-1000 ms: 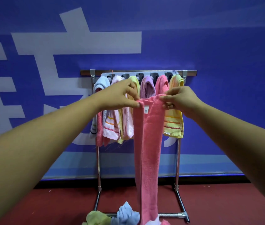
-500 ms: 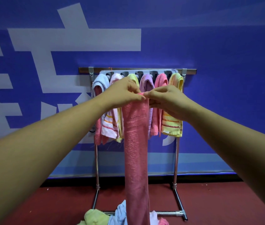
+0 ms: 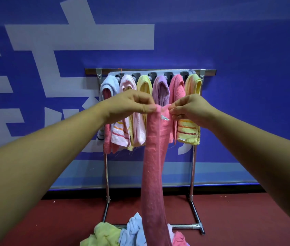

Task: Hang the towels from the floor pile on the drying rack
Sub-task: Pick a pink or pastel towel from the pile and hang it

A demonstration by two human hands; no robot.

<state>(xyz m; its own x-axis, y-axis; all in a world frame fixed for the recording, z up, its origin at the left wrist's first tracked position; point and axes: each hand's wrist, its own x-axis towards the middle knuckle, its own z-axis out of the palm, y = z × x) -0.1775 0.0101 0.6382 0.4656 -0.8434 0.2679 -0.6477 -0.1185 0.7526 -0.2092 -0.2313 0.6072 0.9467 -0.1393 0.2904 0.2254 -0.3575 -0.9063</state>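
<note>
Head: both hands (image 3: pixel 160 109) pinch pink towel (image 3: pixel 154 166) top.

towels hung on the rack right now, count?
6, left to right: pale blue towel, light pink towel, yellow towel, purple towel, coral towel, yellow-green striped towel. Left hand, right hand and held pink towel cover parts; more may be hidden.
</note>
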